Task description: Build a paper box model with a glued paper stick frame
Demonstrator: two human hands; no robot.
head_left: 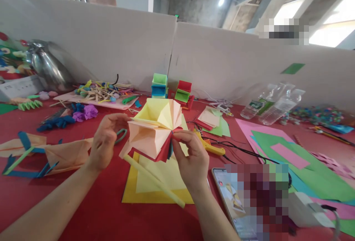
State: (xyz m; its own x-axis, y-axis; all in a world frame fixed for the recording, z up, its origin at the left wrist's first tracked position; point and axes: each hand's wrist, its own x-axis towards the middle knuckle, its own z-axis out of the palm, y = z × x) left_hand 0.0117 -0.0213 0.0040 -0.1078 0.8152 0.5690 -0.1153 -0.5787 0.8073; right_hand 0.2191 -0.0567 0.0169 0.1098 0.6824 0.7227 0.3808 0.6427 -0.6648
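A folded paper fan piece (pixel 155 126) with yellow, peach and red segments is held up over the red table (pixel 105 211). My left hand (pixel 104 143) pinches its peach left edge. My right hand (pixel 191 158) pinches the centre point where the folds meet, at the red and blue layers. Under it lie yellow paper sheets (pixel 155 187) with a rolled pale yellow paper stick (pixel 155 182) across them.
A phone (pixel 235 200) lies at the right by my right forearm. A yellow glue gun (pixel 209 145) with black cable, coloured paper sheets (pixel 299 163), plastic bottles (pixel 274 106), small paper boxes (pixel 159 85), craft sticks (pixel 100 92), a metal kettle (pixel 47 65) and a grey partition (pixel 222 60) surround the spot.
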